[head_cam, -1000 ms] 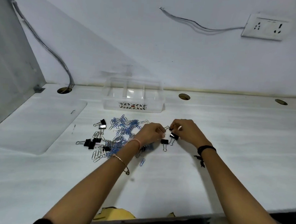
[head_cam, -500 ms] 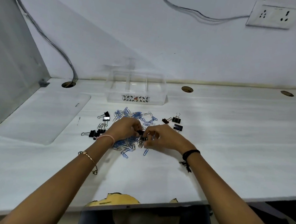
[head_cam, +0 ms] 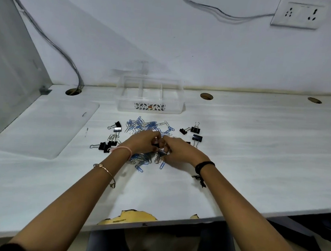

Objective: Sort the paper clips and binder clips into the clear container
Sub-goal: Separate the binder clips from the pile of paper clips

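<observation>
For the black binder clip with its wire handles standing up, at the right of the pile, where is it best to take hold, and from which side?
Take the binder clip by its raised wire handles, coming from above with the right hand. The handles stand clear of the table, while the black body lies low and gives less to pinch. A smaller clip lies close on its left, so a grip from above or the right is probably safer.

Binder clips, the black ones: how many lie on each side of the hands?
Beside the left hand: about 5 binder clips
Beside the right hand: 4, one half hidden
Total: about 9 lying free; any under the fingers cannot be counted.
</observation>
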